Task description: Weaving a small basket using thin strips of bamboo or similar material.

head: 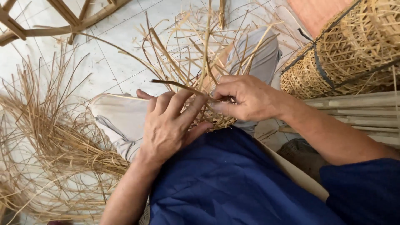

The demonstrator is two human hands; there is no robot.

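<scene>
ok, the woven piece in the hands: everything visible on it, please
The half-woven basket piece looks like thin tan cane or bamboo strips. Only a small woven edge shows below the hands; many loose strips fan upward and outward from it. It sits on the person's lap, over the pale trousers. The left hand cups it from the side; the right hand pinches strips at its top.

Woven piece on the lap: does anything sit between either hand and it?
Nothing visible does. The left hand and the right hand both rest directly on the small woven piece, fingers among its loose upright strips.
</scene>
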